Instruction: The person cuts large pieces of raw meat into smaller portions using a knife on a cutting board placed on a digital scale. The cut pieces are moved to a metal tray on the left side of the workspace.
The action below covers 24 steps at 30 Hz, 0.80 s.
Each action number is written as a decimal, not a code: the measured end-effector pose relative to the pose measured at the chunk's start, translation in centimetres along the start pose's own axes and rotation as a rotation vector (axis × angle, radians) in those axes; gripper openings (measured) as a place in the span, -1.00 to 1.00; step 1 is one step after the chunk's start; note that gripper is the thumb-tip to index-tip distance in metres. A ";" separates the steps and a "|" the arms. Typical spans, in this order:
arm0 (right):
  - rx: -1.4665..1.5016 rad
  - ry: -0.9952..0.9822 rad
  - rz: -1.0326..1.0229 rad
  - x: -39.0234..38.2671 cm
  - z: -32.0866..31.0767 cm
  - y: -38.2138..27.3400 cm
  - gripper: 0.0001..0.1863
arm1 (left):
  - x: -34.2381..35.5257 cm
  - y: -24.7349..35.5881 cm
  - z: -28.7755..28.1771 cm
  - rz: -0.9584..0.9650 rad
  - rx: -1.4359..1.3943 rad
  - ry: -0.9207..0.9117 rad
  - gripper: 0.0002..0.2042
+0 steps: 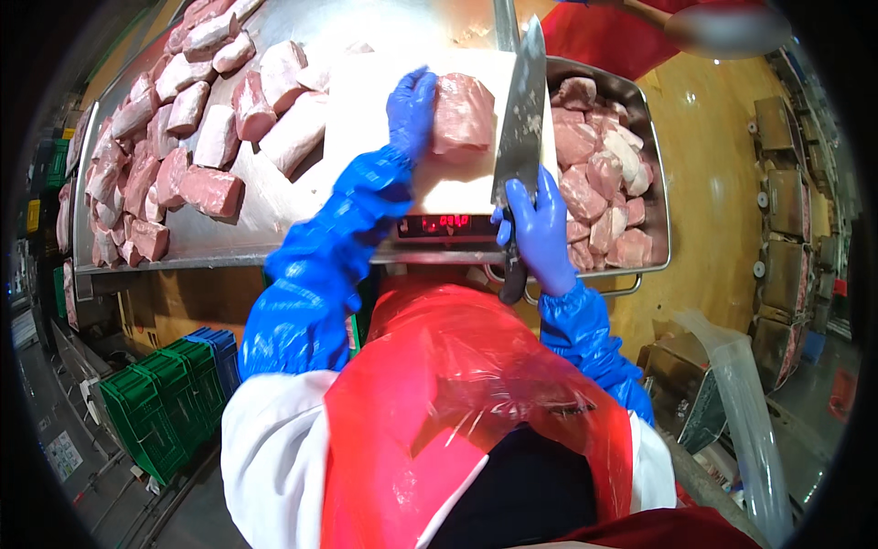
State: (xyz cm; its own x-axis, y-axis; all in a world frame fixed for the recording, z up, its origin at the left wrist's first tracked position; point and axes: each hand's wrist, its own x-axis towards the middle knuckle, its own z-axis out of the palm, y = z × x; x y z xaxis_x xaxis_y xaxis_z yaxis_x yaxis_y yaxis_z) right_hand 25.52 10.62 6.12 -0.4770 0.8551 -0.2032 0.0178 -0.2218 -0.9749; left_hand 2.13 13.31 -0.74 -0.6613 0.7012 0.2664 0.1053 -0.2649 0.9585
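A thick piece of raw meat lies on a white cutting board. My left hand, in a blue glove, rests against the meat's left side with its fingers together, apparently steadying it. In my gloved right hand is the dark handle of a large knife. Its broad blade points away from me along the board's right side, apart from the meat, with pale bits stuck to it. Below the board's near edge a scale display glows red.
Many meat pieces cover the left of the steel table. A metal tray heaped with cut meat stands right of the board. Green crates are at lower left. Across the table is another person's red apron.
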 end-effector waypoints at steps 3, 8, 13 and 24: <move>-0.006 0.112 0.089 -0.1 -1.9 0.3 -0.63 | -2.4 -3.5 7.5 0.149 0.090 0.172 -0.67; -0.155 0.320 -0.028 -1.3 -5.6 -0.3 -0.70 | -5.9 2.0 -2.4 -0.044 0.151 -0.009 -0.68; -0.164 0.286 0.066 -2.4 -1.5 0.9 -0.71 | 1.0 -4.9 -23.5 0.301 1.253 -0.174 -0.36; -0.130 -0.096 0.188 -0.9 6.6 1.9 -0.51 | 4.5 -6.5 -37.3 -0.873 -0.584 -0.280 -0.34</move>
State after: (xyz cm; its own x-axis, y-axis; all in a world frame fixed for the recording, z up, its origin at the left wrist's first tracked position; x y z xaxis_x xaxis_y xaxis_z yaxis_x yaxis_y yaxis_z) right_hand 20.22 6.34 5.06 -0.5357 0.7547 -0.3787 0.2239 -0.3054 -0.9255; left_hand -29.18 -6.48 -9.60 -0.1361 0.9068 -0.3991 -0.7373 0.1763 0.6522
